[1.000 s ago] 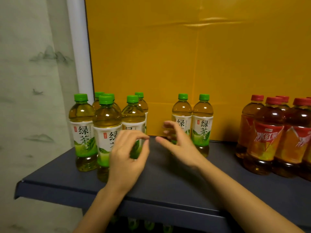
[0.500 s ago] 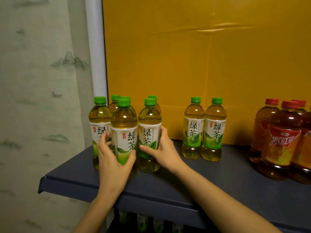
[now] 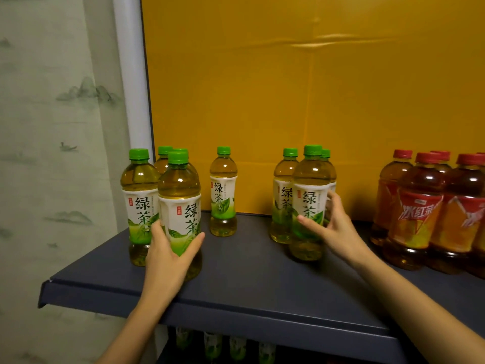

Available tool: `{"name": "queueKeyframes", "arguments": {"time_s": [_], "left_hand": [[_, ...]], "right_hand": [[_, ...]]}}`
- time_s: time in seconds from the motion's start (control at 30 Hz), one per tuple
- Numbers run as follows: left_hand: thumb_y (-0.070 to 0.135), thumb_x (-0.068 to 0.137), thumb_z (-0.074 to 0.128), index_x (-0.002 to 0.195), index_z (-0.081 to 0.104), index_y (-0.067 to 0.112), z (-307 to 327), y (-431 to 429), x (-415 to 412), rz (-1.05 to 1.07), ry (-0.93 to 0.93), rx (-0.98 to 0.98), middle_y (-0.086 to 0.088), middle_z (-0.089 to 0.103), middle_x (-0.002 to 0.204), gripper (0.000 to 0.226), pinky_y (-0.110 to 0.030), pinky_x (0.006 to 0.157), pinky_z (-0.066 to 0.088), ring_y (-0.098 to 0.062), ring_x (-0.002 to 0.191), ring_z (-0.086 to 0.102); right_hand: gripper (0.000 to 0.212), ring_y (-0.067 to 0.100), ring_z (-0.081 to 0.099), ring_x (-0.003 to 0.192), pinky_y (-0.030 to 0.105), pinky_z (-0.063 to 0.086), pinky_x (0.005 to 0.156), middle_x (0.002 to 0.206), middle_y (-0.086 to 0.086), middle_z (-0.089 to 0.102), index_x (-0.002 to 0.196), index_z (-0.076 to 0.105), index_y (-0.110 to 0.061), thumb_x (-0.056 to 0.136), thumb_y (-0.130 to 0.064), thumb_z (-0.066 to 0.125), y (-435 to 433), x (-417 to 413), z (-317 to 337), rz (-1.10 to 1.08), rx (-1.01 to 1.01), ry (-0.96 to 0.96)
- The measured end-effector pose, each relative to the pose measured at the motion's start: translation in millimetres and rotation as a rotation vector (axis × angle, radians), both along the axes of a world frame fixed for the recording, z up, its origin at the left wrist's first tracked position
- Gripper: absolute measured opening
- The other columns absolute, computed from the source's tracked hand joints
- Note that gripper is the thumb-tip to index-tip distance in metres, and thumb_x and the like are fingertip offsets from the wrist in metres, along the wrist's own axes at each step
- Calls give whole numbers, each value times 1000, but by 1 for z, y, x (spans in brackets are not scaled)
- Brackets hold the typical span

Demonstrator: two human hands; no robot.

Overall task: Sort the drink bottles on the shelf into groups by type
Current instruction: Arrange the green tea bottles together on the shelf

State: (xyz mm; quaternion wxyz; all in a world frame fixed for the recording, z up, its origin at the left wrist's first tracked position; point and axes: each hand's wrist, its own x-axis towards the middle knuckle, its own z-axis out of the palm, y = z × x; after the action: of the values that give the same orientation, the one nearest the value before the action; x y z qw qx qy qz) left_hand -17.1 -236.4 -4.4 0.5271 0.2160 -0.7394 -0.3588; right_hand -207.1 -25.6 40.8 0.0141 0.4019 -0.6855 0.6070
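On a matte dark-blue shelf [image 3: 249,290] with a turned-down front lip, two sorts of drink bottle are stood upright. Behind it a yellow back panel [image 3: 288,88] is seen, smooth apart from one crease near the top. A white post [image 3: 131,74] runs up the left side, with a pale wall covering [image 3: 52,127] printed with ink-wash hills beyond it.

All bottles: clear plastic, round, waisted, ribbed screw caps. The green-capped bottles [image 3: 139,195] hold pale yellow-green liquid under white-and-green labels. The red-capped bottles [image 3: 417,206] hold dark amber liquid under red-and-orange labels.

Green count: eight. Four are bunched at the left end, one lone bottle [image 3: 223,193] is set near the back panel between the bunches, and three are bunched right of centre. Red count: at least four at the right end; that group is cut by the frame edge, so the total can't be told. Four more bottles are dimly made out on the lower shelf [image 3: 225,348].

Hands are well apart. The left hand [image 3: 168,256] is wrapped round the lower label of the front left bottle [image 3: 179,206]. The right hand [image 3: 336,227] is clamped on the front right bottle [image 3: 311,185], thumb across the label, fingers round the back. Whether either held bottle is lifted off the shelf can't be told.
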Motion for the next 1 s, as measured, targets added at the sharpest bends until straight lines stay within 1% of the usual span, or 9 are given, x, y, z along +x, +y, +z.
{"name": "queueKeyframes", "arguments": {"time_s": [0.2,0.37,0.43,0.5,0.6,0.7,0.8,0.9,1.0], "left_hand": [[19,71,77,112,41,8,3,8,-4,-7,-7,-23,-4,56,112,55,-32,81,43,-18,101,52],[18,74,74,107,41,10,4,14,-11,-65,-17,-19,-2,58,109,47,-31,80,45,-17,99,55],[15,75,73,108,42,10,6,20,-17,-129,-18,-1,2,59,106,46,-22,77,45,-11,95,57],[13,75,73,109,43,13,9,29,-26,-217,-19,17,8,59,102,45,-11,74,44,1,92,56],[12,75,72,108,48,20,16,44,-46,-359,-9,73,14,60,102,42,-6,72,48,5,93,57],[14,74,74,99,50,33,26,59,-69,-469,1,120,18,62,100,39,-8,74,50,7,90,61],[16,73,75,101,51,32,31,71,-91,-568,-25,137,15,64,104,40,-12,77,51,7,93,61],[19,71,78,109,52,23,30,77,-111,-605,-77,144,6,64,110,46,-25,87,52,-6,104,60],[20,71,78,109,50,24,27,82,-122,-641,-99,145,9,62,108,47,-24,86,50,-7,105,59]], "right_hand": [[83,10,44,121,29,44,95,130,-6,43,143,19,-21,77,-12,69,24,-17,-9,-36,-7,-15],[82,7,42,120,26,42,94,128,-10,41,143,19,-20,78,-16,69,26,-15,-16,-60,-11,-5],[82,6,38,124,28,39,100,132,-9,38,143,22,-19,77,-23,70,27,-16,-19,-132,9,65],[81,5,34,125,28,36,103,133,-8,36,143,24,-19,77,-27,70,28,-16,-20,-182,16,117],[80,5,37,123,29,37,102,139,-3,37,143,24,-19,77,-25,70,28,-14,-21,-183,-8,116],[80,10,40,126,37,39,106,143,-1,37,143,24,-21,77,-26,70,29,-15,-22,-172,-22,106],[80,12,40,129,43,39,107,142,-2,38,142,25,-23,76,-30,70,30,-15,-25,-175,-36,111],[78,11,43,126,40,41,105,141,-2,40,141,26,-23,77,-29,71,31,-15,-26,-200,-46,124],[77,8,45,121,34,44,101,139,-2,42,140,28,-22,76,-28,72,32,-13,-26,-228,-62,142]]}}
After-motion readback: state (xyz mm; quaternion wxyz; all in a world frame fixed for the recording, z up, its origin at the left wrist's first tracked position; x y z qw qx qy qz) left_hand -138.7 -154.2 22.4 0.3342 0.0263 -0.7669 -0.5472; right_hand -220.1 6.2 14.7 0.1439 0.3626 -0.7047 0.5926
